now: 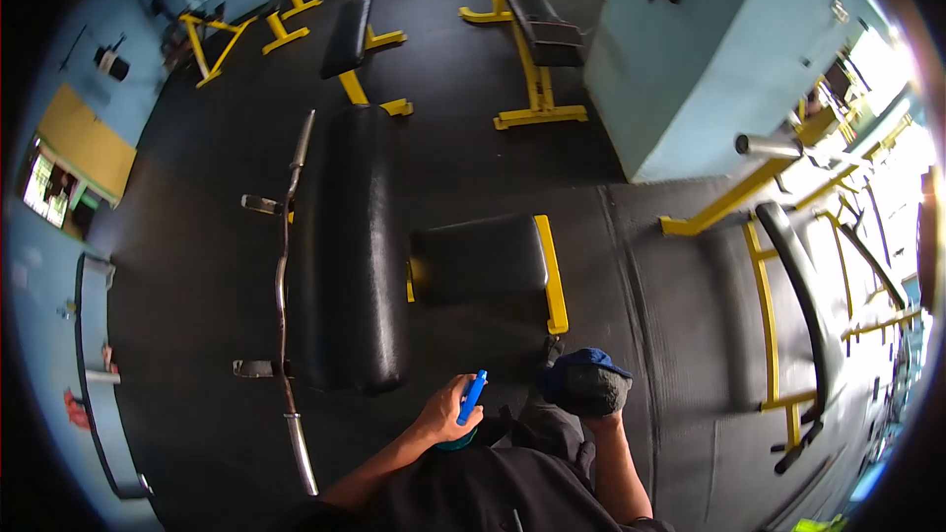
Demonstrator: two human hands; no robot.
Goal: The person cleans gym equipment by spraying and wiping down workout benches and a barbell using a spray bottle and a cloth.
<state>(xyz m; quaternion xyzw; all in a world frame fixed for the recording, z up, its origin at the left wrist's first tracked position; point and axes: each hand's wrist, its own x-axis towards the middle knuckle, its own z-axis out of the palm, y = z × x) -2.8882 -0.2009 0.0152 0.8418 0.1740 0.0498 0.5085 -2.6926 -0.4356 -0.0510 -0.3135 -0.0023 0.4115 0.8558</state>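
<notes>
My left hand [443,416] is wrapped round a spray bottle with a blue trigger head [473,397]. A bit of its green body shows below, close to my dark shirt. In my right hand [603,423] is a bunched cloth [589,382], dark grey with a blue part, which hides most of the fingers. Ahead and to the left stands a preacher curl bench with a long black arm pad [353,256] and a black seat [481,258] on a yellow frame. Neither hand touches it. A bent curl bar [283,281] lies along the pad's far side.
Other black benches [537,15] with yellow frames stand farther back. A blue pillar [670,69] rises at the right. Beyond it is a yellow rack with a black pad [803,296]. A framed mirror [89,384] leans by the left wall. Black rubber matting [680,374] covers the floor.
</notes>
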